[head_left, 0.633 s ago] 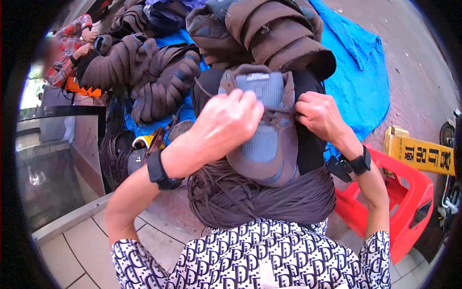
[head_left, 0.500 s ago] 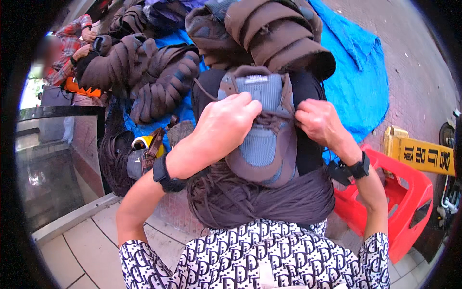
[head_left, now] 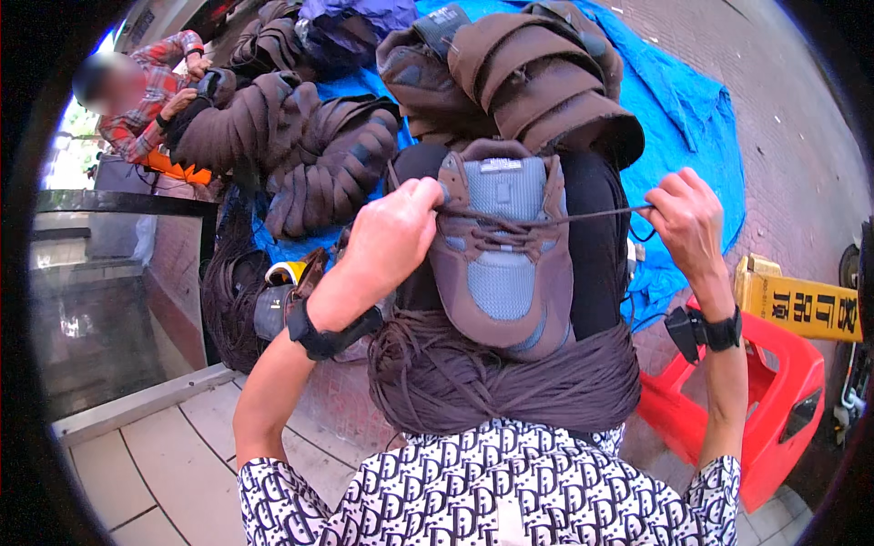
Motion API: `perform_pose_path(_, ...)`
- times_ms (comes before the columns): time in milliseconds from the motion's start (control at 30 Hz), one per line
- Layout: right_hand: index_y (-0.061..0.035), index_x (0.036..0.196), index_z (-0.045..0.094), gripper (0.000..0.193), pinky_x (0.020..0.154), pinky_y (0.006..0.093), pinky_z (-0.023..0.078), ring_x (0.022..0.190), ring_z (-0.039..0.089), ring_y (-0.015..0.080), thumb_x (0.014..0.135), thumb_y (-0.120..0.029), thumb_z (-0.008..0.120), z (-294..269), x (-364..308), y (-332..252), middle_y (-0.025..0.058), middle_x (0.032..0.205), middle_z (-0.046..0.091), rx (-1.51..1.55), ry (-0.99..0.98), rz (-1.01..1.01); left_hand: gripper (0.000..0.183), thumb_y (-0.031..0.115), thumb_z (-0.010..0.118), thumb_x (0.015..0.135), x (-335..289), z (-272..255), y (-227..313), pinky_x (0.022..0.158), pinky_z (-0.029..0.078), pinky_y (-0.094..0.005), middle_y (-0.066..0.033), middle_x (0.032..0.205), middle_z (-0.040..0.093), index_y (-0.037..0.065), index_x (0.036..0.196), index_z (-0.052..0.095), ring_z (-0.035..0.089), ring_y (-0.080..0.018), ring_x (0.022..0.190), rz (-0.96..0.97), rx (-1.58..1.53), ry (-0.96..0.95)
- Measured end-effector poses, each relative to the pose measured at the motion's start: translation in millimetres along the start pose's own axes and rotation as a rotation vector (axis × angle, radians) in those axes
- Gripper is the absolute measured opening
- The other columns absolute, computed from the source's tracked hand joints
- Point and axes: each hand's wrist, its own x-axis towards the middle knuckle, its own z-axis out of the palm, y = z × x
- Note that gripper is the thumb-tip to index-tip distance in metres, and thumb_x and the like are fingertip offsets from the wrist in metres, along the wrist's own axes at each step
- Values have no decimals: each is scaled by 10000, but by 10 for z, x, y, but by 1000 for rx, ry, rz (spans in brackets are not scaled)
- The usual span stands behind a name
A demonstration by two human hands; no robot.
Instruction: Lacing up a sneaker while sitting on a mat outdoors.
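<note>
A brown and blue-grey shoe upper (head_left: 494,282) lies on my lap, its toe toward me. A dark shoelace (head_left: 596,217) threads its lower eyelets and runs taut across the tongue. My left hand (head_left: 387,237) is closed at the upper's left edge, pinching the lace there; its fingertips partly hide the grip. Out to the right, clear of the upper, my right hand (head_left: 687,223) is closed on the lace, with a short loop hanging below the fingers. A thick bundle of dark laces (head_left: 505,382) lies across my lap between the toe and my shirt.
Nested stacks of brown uppers (head_left: 537,77) lie ahead on a blue tarp (head_left: 692,136), with more (head_left: 337,150) to the left. Another person (head_left: 150,100) in a plaid shirt handles uppers at far left. A red plastic stool (head_left: 783,391) and yellow sign (head_left: 801,300) stand right.
My hands have moved apart, the right outward and the left off the upper's middle to its left edge. The lace is now stretched across the tongue.
</note>
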Motion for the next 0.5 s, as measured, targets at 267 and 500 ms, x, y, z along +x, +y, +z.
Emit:
perform_pose_path(267,-47,754,630,91,436,222,372,483,528,108,673,-60,592,-52,-155,208,33,627,602,861,-44,904,121,-1,535,773,-18,-112,94,543,454,-309,-86,790,569,43,885,519,572,-222,635,11,244,63)
perform_pose_path(500,32,1092,544,316,584,230,448,968,535,175,796,-77,539,160,-196,229,137,1139,527,2183,418,774,228,168,510,866,141,-154,177,944,354,-421,-118,1084,511,23,1039,475,503,-260,1041,-270,-1667,-9)
